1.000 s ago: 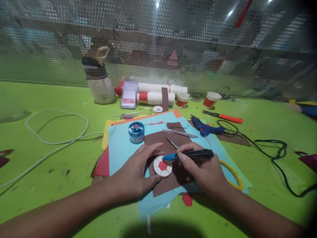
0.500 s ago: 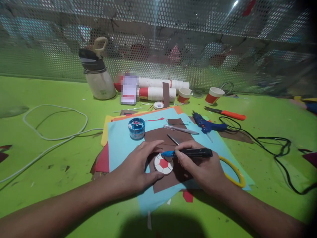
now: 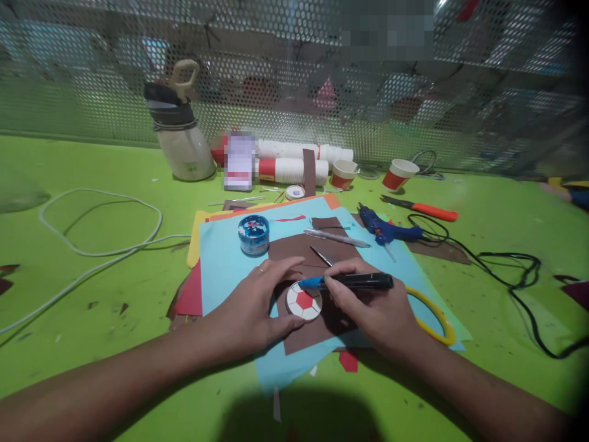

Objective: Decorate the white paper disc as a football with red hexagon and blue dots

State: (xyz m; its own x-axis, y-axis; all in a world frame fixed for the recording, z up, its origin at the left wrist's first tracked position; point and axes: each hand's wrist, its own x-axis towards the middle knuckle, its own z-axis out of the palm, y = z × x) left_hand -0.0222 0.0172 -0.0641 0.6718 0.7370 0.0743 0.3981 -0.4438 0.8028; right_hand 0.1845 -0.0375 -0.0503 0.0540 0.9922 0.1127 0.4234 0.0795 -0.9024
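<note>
The white disc (image 3: 304, 301), with a red hexagon at its centre and dark lines running out to the rim, lies flat on a brown sheet (image 3: 299, 342) over light blue paper (image 3: 223, 276) on the green tabletop (image 3: 27, 245), between the two hands. The step in hand appears to be drawing on its face. The right hand (image 3: 377, 307) pinches a black marker (image 3: 352, 282) between thumb and fingers, its barrel nearly level and its blue front end reaching the upper white part of the disc; whether the tip touches or hovers just above is too small to tell. The left hand (image 3: 257, 304) is spread in a curve round the disc, thumb against its lower edge and index finger arched away from it; whether another finger presses the opposite side I cannot tell. A pointed metal blade (image 3: 321, 255) shows beyond the right hand's fingers, and a yellow handle (image 3: 450, 333) lies beside its wrist; any join between them is hidden. The next move, as I judge it, calls for a light, short stroke with the marker, the thumb keeping the disc from sliding or turning, and the right hand's fingers kept off any fresh ink so that nothing smears.
</note>
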